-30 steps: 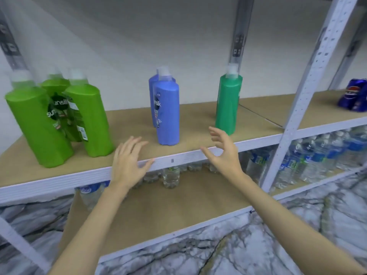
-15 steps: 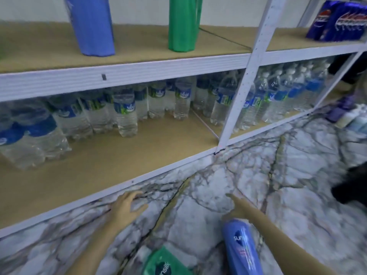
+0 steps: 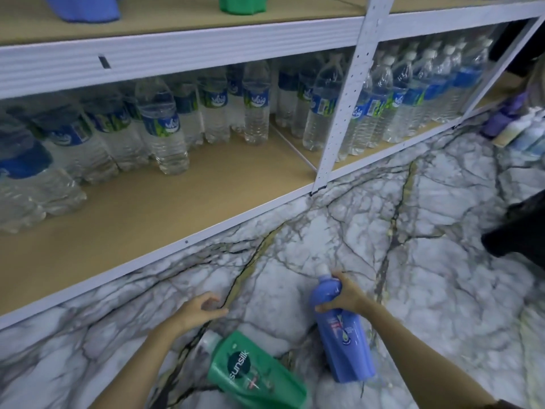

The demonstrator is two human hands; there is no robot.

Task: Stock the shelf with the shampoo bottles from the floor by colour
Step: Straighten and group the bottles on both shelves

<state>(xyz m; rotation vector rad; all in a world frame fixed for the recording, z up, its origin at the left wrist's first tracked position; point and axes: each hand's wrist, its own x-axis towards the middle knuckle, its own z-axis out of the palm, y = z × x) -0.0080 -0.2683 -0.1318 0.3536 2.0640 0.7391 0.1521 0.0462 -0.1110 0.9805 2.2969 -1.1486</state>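
Note:
A blue shampoo bottle [image 3: 343,338] lies on the marble floor, white cap pointing away from me. My right hand [image 3: 342,295] grips its neck and shoulder. A dark green shampoo bottle [image 3: 253,376] lies on the floor to its left, cap toward the shelf. My left hand [image 3: 197,309] hovers just above that cap, fingers loosely curled, holding nothing. On the upper shelf [image 3: 177,51] only the bases of a blue bottle [image 3: 85,7] and a green bottle [image 3: 241,2] show at the top edge.
The bottom shelf [image 3: 165,202] holds several water bottles [image 3: 162,131] toward its back. A white upright post [image 3: 345,93] divides the rack. More bottles [image 3: 519,128] lie on the floor at far right. A dark object [image 3: 516,231] sits at the right edge.
The view dropped from the upper shelf to the floor. Both hands came down from the shelf edge; my right hand closed round the blue bottle's neck, and my left moved over the green bottle.

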